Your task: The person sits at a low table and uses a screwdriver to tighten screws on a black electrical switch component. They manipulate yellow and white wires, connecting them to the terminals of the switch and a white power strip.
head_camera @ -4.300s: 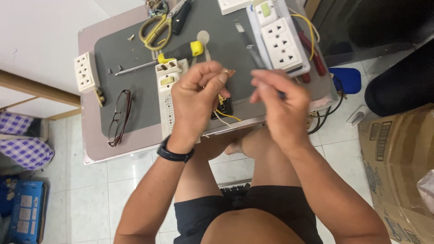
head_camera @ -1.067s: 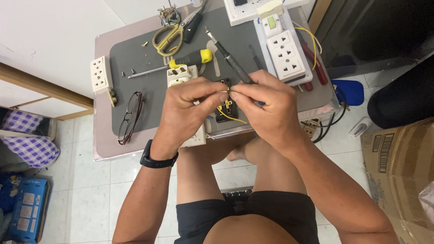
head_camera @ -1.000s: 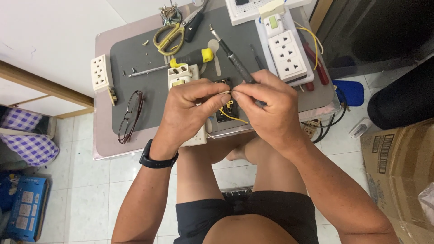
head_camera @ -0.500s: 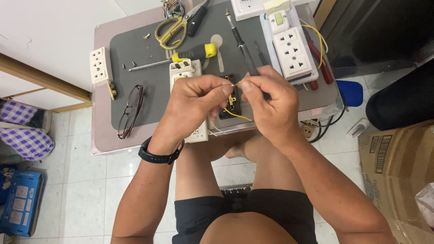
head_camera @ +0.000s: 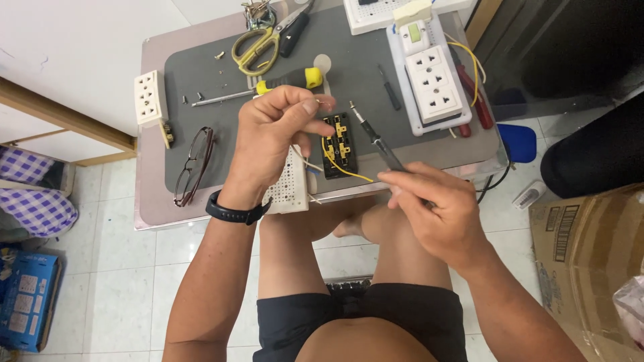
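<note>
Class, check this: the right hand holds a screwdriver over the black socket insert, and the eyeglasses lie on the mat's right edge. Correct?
Not quite. The head view shows the eyeglasses at the mat's left edge, not the right. The right hand does hold the screwdriver over the black socket insert.

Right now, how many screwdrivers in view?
3. One in the right hand, its screwdriver tip near the black socket insert. A yellow-handled one lies on the grey mat. A small dark one lies left of the white socket strip. More may be hidden.
</note>
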